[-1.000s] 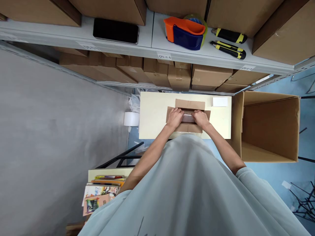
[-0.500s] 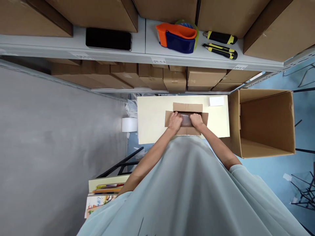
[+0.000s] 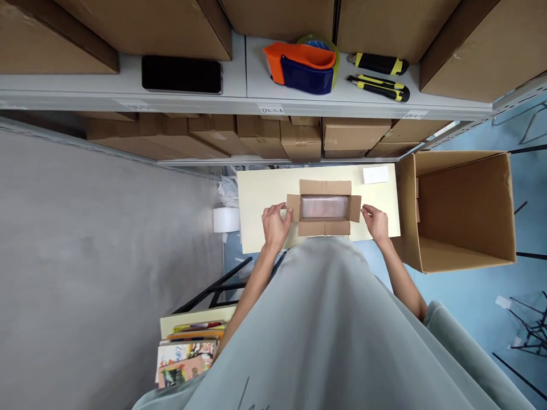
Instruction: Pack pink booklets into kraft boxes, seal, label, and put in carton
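A small cardboard box point(image 3: 325, 228) stands on the cream tabletop with its flaps folded outward. Inside it lies a clear plastic-wrapped item point(image 3: 323, 206), its kind not plain. Beside the left flap is my left hand point(image 3: 276, 226), open, thumb and fingers apart, with the thumb tip close to the flap's edge. My right hand point(image 3: 376, 222) is at the right flap, fingers loosely bent and fingertips at its outer edge. I see nothing held in either hand; whether the fingertips touch the cardboard I cannot tell.
A small white box point(image 3: 375, 175) sits on the cream table point(image 3: 260, 188). To the right is a large open carton point(image 3: 465, 210). The shelf ahead bears a phone point(image 3: 182, 74), a tape dispenser point(image 3: 303, 68) and two utility knives point(image 3: 380, 88). A white roll point(image 3: 226, 220) stands left.
Both hands have come out of the small box and moved apart to its left and right flaps. The wrapped item inside now shows fully. The box has stayed in place.
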Demonstrator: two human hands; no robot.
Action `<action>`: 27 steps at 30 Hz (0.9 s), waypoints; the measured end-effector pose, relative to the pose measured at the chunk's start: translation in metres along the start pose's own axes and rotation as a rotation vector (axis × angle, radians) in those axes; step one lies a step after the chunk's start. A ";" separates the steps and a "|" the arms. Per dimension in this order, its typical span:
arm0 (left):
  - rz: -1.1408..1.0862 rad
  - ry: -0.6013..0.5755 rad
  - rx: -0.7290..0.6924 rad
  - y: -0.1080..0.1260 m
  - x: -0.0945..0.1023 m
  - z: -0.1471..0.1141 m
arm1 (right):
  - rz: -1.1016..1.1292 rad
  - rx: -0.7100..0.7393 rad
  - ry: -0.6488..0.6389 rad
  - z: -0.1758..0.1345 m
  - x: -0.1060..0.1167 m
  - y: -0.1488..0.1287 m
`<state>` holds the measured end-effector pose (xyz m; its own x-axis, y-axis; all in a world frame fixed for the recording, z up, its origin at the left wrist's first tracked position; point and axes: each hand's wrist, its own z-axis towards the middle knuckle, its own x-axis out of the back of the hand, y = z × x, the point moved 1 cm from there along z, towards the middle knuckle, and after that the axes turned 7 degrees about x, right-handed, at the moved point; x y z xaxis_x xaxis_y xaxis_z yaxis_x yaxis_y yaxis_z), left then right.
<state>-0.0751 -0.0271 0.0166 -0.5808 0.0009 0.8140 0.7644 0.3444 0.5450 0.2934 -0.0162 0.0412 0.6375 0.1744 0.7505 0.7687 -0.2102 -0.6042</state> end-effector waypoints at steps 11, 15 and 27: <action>-0.019 -0.374 -0.347 0.029 -0.012 -0.023 | -0.023 0.349 -0.305 -0.009 -0.020 -0.016; 0.024 -0.456 -0.421 0.019 -0.013 -0.026 | -0.227 0.483 -0.451 -0.015 -0.018 -0.012; -0.036 -0.447 -0.336 0.015 -0.009 -0.006 | -0.155 0.488 -0.390 0.004 -0.019 -0.007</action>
<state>-0.0568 -0.0280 0.0188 -0.6144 0.4181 0.6691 0.7465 0.0335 0.6645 0.2764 -0.0145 0.0297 0.4184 0.5239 0.7419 0.7304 0.2915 -0.6177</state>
